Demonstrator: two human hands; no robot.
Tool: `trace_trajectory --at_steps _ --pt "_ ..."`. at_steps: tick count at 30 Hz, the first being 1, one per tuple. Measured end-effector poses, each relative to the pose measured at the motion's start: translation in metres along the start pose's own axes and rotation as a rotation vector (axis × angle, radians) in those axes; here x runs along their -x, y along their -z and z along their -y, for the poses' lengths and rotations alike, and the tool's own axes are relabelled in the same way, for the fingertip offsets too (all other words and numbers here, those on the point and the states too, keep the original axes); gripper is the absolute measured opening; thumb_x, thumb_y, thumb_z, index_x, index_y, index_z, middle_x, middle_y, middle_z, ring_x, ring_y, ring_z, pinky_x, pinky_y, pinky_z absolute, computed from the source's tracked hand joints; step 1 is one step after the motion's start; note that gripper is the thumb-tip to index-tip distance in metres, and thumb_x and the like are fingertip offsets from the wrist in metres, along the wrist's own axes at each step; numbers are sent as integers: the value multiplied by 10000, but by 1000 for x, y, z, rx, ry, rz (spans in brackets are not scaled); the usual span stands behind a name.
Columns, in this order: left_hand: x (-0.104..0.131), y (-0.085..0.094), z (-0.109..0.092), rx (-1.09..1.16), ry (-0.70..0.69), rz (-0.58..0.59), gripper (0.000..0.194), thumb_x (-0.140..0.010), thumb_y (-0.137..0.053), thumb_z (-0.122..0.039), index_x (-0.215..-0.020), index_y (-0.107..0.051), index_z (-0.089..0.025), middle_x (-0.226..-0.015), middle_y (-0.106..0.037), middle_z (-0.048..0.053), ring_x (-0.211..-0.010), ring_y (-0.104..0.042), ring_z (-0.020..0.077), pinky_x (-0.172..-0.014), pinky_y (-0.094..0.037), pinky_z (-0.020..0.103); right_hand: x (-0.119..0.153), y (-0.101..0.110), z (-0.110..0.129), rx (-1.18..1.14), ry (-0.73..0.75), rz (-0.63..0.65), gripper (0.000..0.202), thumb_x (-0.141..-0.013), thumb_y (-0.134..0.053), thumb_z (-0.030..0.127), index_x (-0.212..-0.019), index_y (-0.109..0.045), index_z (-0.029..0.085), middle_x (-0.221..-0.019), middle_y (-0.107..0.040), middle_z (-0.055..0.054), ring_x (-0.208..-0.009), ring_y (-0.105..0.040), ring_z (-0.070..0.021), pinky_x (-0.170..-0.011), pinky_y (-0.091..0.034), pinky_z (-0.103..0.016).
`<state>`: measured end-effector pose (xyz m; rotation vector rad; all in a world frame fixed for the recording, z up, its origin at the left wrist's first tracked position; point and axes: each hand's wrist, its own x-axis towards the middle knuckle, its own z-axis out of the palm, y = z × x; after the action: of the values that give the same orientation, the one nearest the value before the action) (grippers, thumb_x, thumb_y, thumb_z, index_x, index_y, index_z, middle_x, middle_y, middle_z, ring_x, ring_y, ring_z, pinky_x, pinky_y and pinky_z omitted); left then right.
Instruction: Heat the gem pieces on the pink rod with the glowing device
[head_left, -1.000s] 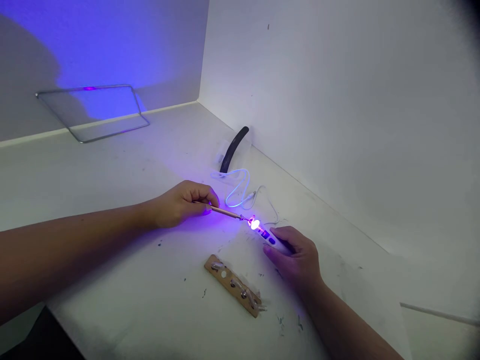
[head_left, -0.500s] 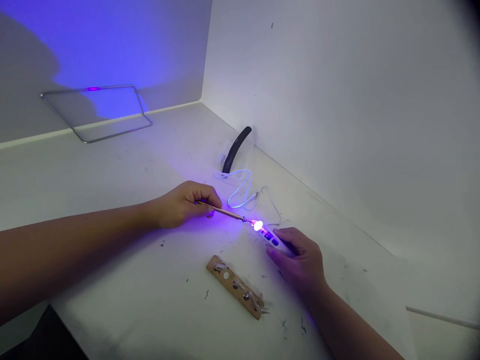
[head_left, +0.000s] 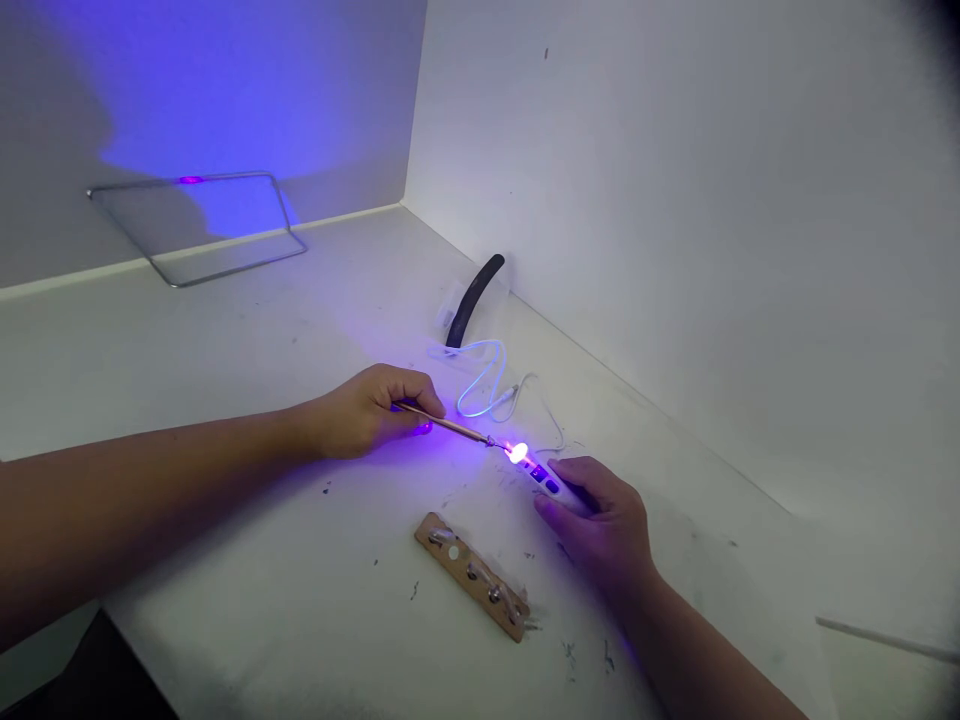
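Observation:
Between its thumb and fingers, my left hand (head_left: 386, 405) pinches a thin copper-coloured rod (head_left: 457, 428) that slants down to the right. The rod's narrow metal tip meets the glow of a small white handheld UV lamp (head_left: 562, 493); whether they touch is lost in the glare. Wrapped around the lamp's body is my right hand (head_left: 611, 510). The lamp has a dark display and a button on top, and its head shines bright violet. Below both hands lies a brown strip (head_left: 472, 578) carrying several clear, glossy pieces and a white dot.
A white cable (head_left: 495, 385) loops behind the lamp. Farther back, a curved black strip (head_left: 474, 302) leans by a clear plastic piece. A wire frame (head_left: 225, 272) rests against the left wall, lit violet. Dark marks speckle the white table (head_left: 300, 600).
Almost nothing differs. The whole view has shifted very slightly, while both hands keep the rod tip and the lamp head together.

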<state>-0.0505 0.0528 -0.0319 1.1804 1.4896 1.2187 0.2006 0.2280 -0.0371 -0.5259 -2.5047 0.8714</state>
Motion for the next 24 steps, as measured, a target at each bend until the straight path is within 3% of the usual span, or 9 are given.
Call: trace_trajectory --at_steps 24 --pt "-1 -3 -2 -87 -73 -40 103 -784 -557 -220 -810 -611 -136 -773 -607 19 -654 -538 89 -585 -427 202 -1 0 3 -16 -29 8 232 -678 -696 233 -908 -672 218 -864 -697 -60 -768 -665 -215 -670 -552 -345"
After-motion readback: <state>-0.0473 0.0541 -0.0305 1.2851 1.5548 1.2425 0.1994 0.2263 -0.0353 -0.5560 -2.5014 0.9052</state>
